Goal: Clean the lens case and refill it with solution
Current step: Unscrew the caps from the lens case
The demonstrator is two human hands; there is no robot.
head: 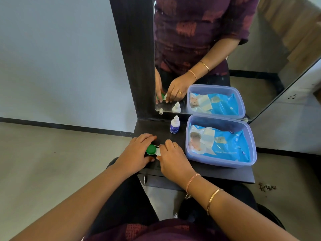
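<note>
Head view: the left hand [137,152] curls around the green-capped end of the lens case [152,150] on the bench [225,173], while the right hand [173,159] pinches its white end; the solution bottle [174,125] stands behind, beside a tub [221,164] of wipes.

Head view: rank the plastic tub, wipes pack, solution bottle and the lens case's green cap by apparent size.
Largest to smallest:
1. plastic tub
2. wipes pack, lying inside it
3. solution bottle
4. green cap on the lens case, which is somewhat nearer the camera
</note>
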